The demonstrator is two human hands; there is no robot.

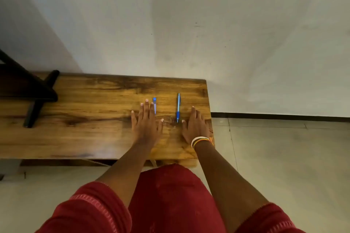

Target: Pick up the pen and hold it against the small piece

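Note:
My left hand (146, 122) lies flat, palm down, on a wooden table (85, 130), fingers straight and spread. Just right of its fingertips lies a short blue pen cap (154, 105). My right hand (195, 126) also rests flat on the table near its right edge, fingers straight, with bangles on the wrist. A blue pen (178, 108) lies lengthwise between the two hands, close to the right hand's thumb. Neither hand holds anything.
A black stand with a foot bar (37, 100) sits on the table's left end. A pale wall (189, 24) rises right behind the table. Tiled floor (284, 157) lies to the right. My red clothing (170, 200) fills the bottom.

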